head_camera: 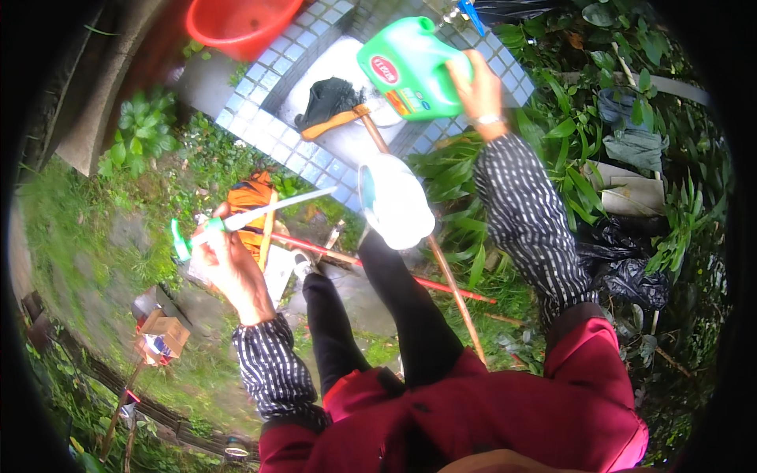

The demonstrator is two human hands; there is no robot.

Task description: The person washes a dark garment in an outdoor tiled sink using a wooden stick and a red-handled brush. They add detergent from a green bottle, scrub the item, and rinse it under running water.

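Observation:
My right hand (480,88) grips the handle of a green plastic detergent jug (408,71), held tilted above a blue-tiled basin (260,112). The jug bears a red label and writing; its neck points toward the tap. In my left hand (227,260) is a pump dispenser with a green head and a pale dip tube (278,207), apart from the jug. Inside the basin, on a whitish surface, lies a dark wet item with a tan edge (330,106), its exact kind unclear. A wooden pole (443,266) runs from beside it. An overexposed white vessel (402,204) is near my knee.
A red plastic basin (245,26) stands beyond the tiled edge. A tap with a blue lever (471,16) is at the top. Orange cloth (251,204) and a red pole (437,285) are near my feet. Leafy plants (562,130) and black plastic (627,272) line the right.

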